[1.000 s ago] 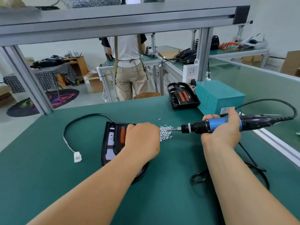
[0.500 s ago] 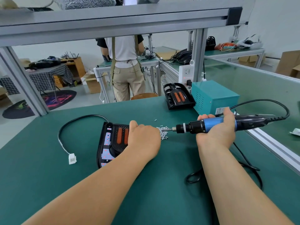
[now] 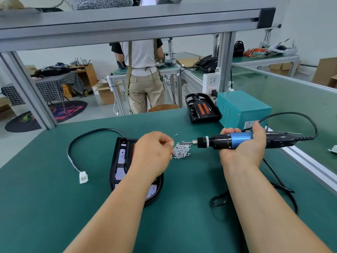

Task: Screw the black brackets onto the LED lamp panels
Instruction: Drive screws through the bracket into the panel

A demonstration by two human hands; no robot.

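A black LED lamp panel (image 3: 119, 161) lies on the green mat, with its bracket mostly hidden under my left hand (image 3: 153, 154). That hand hovers over the panel's right side. Its fingers are curled and its tips pinch together at the left edge of a pile of small silver screws (image 3: 181, 152); any screw between them is too small to see. My right hand (image 3: 246, 152) grips a blue and black electric screwdriver (image 3: 235, 140), held level and pointing left, palm turned up. The bit tip sits just above the pile.
A second lamp with a bracket (image 3: 202, 108) stands at the back beside a teal power box (image 3: 242, 106). The panel's black cable ends in a white connector (image 3: 83, 177) on the left. The screwdriver cord (image 3: 218, 199) loops near my right forearm. A person stands beyond the bench.
My left hand has lifted slightly off the screw pile and its fingers have curled in. My right hand has rolled palm-up with the screwdriver, whose bit stays at the pile.
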